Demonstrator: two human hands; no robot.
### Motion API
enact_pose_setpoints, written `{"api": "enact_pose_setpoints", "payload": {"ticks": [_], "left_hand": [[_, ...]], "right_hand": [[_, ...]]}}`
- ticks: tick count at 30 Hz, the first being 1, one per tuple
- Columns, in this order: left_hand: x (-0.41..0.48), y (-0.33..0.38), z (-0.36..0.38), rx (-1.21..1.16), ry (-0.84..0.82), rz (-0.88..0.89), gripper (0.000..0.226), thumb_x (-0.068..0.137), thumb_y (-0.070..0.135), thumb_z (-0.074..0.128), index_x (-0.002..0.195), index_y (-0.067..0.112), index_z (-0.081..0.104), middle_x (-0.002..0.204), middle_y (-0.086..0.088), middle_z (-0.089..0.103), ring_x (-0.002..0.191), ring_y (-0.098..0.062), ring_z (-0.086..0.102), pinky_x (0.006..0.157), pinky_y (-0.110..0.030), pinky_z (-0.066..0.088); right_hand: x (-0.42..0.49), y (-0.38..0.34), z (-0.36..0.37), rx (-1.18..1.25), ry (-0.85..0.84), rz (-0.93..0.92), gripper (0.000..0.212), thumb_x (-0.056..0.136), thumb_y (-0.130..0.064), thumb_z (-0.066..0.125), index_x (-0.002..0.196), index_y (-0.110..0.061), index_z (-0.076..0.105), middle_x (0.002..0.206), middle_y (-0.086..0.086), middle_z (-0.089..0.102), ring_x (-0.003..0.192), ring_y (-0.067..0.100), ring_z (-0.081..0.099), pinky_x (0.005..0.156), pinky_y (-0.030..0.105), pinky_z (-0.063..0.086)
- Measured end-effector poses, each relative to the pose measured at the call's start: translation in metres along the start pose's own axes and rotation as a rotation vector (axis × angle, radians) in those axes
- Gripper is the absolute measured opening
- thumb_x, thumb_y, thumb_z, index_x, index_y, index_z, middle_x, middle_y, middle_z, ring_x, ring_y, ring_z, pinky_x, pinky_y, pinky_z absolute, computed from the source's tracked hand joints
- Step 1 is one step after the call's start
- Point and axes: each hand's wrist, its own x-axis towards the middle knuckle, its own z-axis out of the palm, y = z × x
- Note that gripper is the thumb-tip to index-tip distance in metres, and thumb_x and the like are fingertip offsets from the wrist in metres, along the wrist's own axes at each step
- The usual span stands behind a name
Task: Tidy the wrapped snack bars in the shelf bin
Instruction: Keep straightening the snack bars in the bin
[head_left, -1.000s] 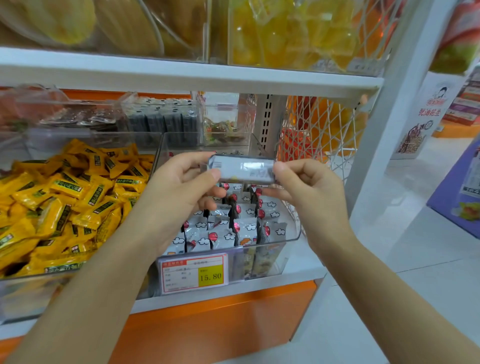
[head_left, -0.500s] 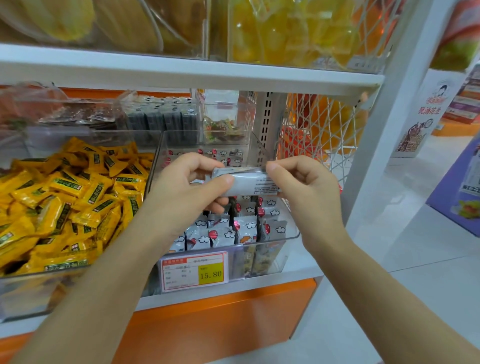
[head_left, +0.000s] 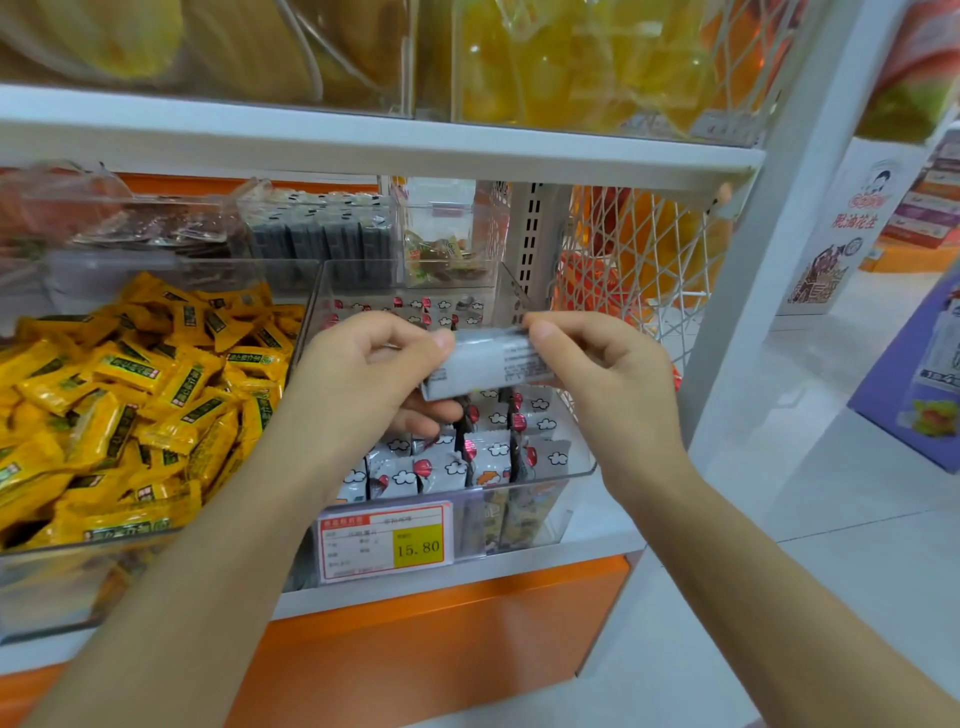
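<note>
bar (head_left: 485, 364) lowered toward bin (head_left: 576, 470); both hands (head_left: 363, 374) (head_left: 597, 374) pinch its ends

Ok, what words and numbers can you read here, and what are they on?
"15.80": yellow patch of the price tag on the clear bin.
"脱油花生": red characters on the white carton, far right.
Print on the snack bar pinched by the left hand and right hand: blurred, unreadable.
Green labels on the yellow wrappers: too blurred.
Small print on the price tag: too small.
</note>
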Motion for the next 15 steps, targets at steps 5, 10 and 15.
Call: {"api": "enact_pose_setpoints", "payload": {"ticks": [5, 10, 15], "left_hand": [[0.008, -0.003, 0.0, 0.025, 0.026, 0.066, 0.012, 0.09, 0.025, 0.057, 0.098, 0.027, 0.066, 0.076, 0.01, 0.07, 0.064, -0.001, 0.062, 0.054, -0.016, 0.048], [0.02, 0.002, 0.013, 0.302, 0.021, 0.202, 0.024, 0.094, 0.03, 0.046, 0.116, 0.027, 0.055, 0.089, 0.01, 0.069, 0.057, 0.003, 0.058, 0.047, -0.01, 0.042], [0.038, -0.013, 0.014, 0.987, -0.06, 0.227, 0.057, 0.092, 0.049, 0.037, 0.137, 0.014, 0.037, 0.135, -0.007, 0.048, 0.122, -0.022, 0.04, 0.096, -0.037, 0.035]], "right_hand": [[0.004, 0.003, -0.005, -0.042, -0.204, 0.033, 0.047, 0.085, -0.007, 0.066, 0.129, -0.02, 0.056, 0.115, 0.006, 0.067, 0.097, 0.013, 0.066, 0.087, 0.031, 0.054], [0.02, -0.002, -0.008, -0.118, -0.139, -0.048, 0.032, 0.086, -0.014, 0.063, 0.118, -0.014, 0.063, 0.097, 0.003, 0.069, 0.078, 0.011, 0.067, 0.064, 0.021, 0.056], [0.064, 0.008, -0.012, -0.419, 0.073, -0.111, 0.014, 0.086, -0.022, 0.064, 0.098, -0.014, 0.064, 0.088, 0.002, 0.065, 0.077, 0.021, 0.06, 0.066, 0.032, 0.05]]}}
